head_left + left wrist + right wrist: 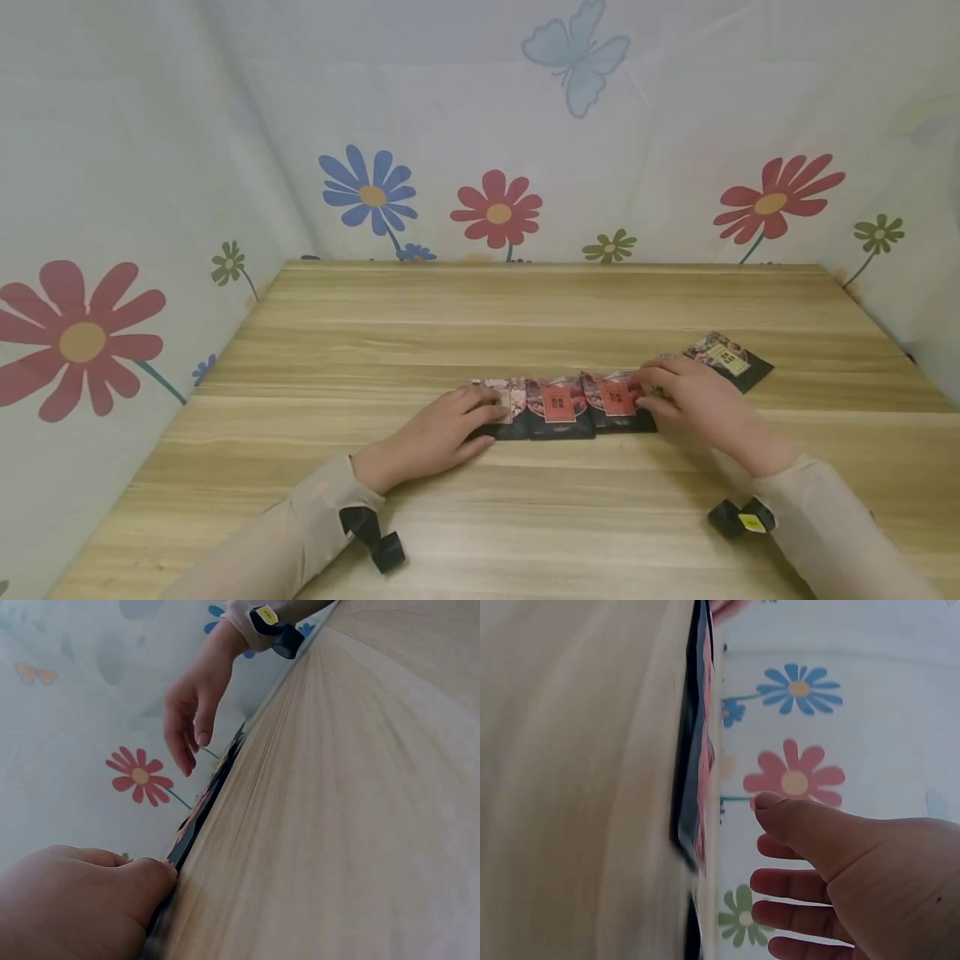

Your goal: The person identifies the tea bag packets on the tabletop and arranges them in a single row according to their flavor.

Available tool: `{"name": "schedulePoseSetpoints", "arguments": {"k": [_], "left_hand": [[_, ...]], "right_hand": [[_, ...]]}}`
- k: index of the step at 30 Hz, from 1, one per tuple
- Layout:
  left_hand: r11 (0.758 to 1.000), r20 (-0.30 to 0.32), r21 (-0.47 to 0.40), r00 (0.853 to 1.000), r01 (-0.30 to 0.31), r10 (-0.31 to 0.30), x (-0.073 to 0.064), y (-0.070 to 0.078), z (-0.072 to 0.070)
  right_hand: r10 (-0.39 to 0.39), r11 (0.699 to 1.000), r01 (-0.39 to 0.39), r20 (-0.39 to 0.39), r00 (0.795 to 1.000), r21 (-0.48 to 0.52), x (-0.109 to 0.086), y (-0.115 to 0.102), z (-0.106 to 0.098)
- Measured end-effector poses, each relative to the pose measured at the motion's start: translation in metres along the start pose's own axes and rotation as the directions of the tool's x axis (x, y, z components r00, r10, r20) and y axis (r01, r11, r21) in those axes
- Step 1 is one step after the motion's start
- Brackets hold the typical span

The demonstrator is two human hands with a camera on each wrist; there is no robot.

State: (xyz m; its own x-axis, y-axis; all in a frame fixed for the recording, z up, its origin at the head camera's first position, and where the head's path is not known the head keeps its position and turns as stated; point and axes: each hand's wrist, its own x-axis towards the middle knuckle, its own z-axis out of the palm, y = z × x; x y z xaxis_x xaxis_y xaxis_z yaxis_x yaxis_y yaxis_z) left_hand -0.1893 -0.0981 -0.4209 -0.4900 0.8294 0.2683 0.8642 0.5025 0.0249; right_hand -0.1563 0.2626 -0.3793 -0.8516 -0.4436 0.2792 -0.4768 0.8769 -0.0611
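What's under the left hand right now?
Under the left hand is a packet with a dark near part, leftmost in the row. Its right side shows; the hand covers some of its left part. Whatever lies beneath the packet is hidden.

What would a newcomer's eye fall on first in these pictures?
Probably the big red flower on the backdrop, at the head view's left. Next, the row of dark packets on the wooden table, its left end under the left hand, the right hand hovering by its right end.
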Motion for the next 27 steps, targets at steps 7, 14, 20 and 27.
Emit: {"name": "schedulePoseSetpoints", "arguments": {"k": [7,14,20,27], "left_hand": [[1.0,-0.004,-0.015,1.0,0.007,-0.007,0.001,0.0,-0.001],[1.0,-0.005,-0.022,1.0,0.008,-0.008,0.0,0.0,-0.002],[1.0,0.005,-0.018,1.0,0.008,-0.008,0.0,0.0,0.0],[1.0,0.001,-0.023,1.0,0.001,-0.001,0.0,0.0,0.0]], "right_hand": [[0.078,0.997,-0.079,0.057,0.995,0.018,-0.005,0.024,-0.01],[0.147,0.989,-0.15,0.149,0.978,0.008,-0.008,0.04,-0.014],[0.156,0.986,-0.163,0.18,0.971,0.026,-0.011,0.053,-0.011],[0.138,0.987,-0.151,0.202,0.97,0.049,-0.014,0.061,-0.01]]}}
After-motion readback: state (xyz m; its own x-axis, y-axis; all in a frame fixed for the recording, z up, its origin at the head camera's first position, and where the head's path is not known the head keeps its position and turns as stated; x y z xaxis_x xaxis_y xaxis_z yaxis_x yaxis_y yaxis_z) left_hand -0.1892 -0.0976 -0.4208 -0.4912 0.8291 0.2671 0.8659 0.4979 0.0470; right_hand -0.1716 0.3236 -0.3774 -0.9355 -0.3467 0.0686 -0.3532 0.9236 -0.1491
